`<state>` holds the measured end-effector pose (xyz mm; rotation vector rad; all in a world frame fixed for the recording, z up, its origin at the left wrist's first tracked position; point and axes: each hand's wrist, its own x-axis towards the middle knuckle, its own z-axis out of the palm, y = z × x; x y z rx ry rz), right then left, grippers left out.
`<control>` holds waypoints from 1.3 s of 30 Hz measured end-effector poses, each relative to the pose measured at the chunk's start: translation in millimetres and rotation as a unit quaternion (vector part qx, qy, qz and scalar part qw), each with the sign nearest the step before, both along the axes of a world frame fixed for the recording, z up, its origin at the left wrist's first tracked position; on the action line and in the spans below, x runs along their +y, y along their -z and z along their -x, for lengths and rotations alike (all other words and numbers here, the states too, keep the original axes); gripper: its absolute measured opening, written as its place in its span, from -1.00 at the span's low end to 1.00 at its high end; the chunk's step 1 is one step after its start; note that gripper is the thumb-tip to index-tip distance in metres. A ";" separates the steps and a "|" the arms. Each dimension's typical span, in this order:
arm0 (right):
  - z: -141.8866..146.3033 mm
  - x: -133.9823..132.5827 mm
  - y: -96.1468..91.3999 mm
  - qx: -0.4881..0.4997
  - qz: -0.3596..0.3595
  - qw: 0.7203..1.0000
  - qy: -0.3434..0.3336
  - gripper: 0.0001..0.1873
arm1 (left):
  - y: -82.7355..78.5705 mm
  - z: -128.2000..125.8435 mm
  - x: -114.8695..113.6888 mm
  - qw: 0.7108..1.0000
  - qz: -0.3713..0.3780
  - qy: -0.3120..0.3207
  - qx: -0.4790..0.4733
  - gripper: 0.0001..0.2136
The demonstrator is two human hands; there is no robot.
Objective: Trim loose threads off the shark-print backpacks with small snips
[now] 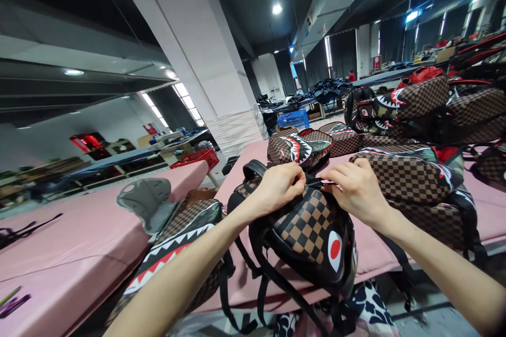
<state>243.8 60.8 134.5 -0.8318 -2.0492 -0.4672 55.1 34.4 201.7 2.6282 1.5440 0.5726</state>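
In front of me a brown-and-black checkered backpack [306, 226] with a red-and-white eye patch rests tilted at the edge of the pink table, its black straps hanging down. My left hand [282, 185] is closed at the top of the bag, pinching a black strap [316, 182]. My right hand [358, 189] pinches the same strap a little to the right, thumb and fingers pressed together. The strap's ends are hidden by the hands and bag. Just behind stands another checkered backpack [296, 148] with a shark-mouth print.
Several checkered backpacks [411, 179] are piled on the pink table [371, 242] at the right. At lower left, a shark-print bag [166, 253] leans near a grey chair [146, 200]. A white pillar [197, 47] rises behind. Blue [294, 119] and red crates [197, 158] stand farther back.
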 end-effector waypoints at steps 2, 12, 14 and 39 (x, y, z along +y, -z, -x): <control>1.0 -2.1 -2.6 -0.017 -0.012 1.000 0.021 -0.84 | 0.3 0.1 1.3 1.000 -0.005 0.001 0.008 -0.87; -8.6 1.7 16.0 0.163 0.190 0.967 -0.046 -0.84 | 0.1 1.5 -3.5 0.979 -0.055 0.062 -0.184 -0.83; -12.5 7.8 29.8 0.241 0.277 0.927 -0.076 -0.69 | -6.2 19.1 -4.7 0.927 -0.074 0.084 -0.358 -0.68; 57.7 -14.7 -53.5 -0.076 0.181 0.971 -0.134 -0.74 | 99.5 77.8 -19.6 0.895 0.030 -0.090 -0.435 -0.45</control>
